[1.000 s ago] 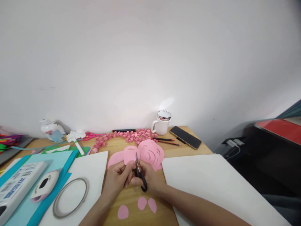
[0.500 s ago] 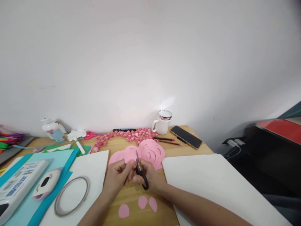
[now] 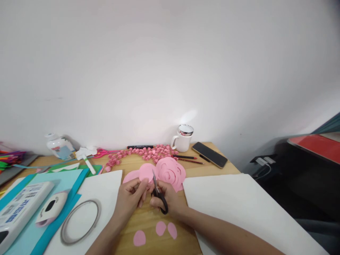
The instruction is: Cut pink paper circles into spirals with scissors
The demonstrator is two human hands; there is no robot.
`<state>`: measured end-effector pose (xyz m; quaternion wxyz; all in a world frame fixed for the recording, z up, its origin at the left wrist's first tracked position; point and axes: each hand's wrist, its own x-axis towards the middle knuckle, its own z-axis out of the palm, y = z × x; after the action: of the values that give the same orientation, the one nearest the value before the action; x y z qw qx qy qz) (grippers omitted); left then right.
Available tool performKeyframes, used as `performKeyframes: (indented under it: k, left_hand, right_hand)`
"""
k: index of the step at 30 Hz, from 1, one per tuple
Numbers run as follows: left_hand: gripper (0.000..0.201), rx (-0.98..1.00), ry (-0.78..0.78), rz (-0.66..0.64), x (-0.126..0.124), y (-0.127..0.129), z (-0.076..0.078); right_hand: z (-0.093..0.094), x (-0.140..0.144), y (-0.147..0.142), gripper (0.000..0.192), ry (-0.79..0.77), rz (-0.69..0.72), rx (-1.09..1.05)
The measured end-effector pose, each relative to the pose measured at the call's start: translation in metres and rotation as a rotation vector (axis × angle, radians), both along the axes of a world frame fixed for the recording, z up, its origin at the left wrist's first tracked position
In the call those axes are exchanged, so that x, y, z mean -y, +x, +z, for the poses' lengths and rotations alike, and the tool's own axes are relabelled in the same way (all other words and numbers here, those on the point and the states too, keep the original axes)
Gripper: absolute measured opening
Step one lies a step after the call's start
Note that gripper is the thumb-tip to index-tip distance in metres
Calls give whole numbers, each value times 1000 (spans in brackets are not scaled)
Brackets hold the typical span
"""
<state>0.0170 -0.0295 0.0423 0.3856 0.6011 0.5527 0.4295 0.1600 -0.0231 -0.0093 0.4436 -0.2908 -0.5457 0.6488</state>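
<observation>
Wooden desk (image 3: 148, 226), lidded white mug (image 3: 182, 140) at back, contents hidden, left hand (image 3: 130, 199) pinching pink paper circle (image 3: 147, 173), right hand (image 3: 166, 200) gripping black scissors (image 3: 158, 193) cutting it.

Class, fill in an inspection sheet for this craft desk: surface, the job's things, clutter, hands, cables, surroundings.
Surface: wooden desk, partly covered by white sheets and blue paper.
Job's things: pink paper disc; black-handled scissors; spiral-cut pink pieces; three pink petals near the front edge.
Clutter: rolled pink roses, white mug, phone, pencils, black marker, tape ring, paper punch, glue bottle.
Hands: left hand holds the disc; right hand works the scissors.
Cables: white plugs at right.
Surroundings: plain white wall.
</observation>
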Motion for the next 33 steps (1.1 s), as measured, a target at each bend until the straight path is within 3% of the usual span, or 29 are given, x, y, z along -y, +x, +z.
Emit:
performKeyframes:
  k: [12,15,21,28,33]
  left_hand:
    - [37,70,29,22,-1,1,-2]
    - [37,57,15,-10,2,5,-3]
    - [43,58,-5,50,4,8,-1]
    - [42,24,-45,-74,3,3,3]
    - [36,58,-62,-90,1,3,3]
  right_hand:
    - [0,2,-2,30,-58,7,-19]
    - [1,2,-2,32,-27,37,-19]
    - [-5,0,-3,43,-49,93,-25]
    - [2,-1,-5,53,3,70,-154]
    - [2,-3,-4,54,7,58,-109]
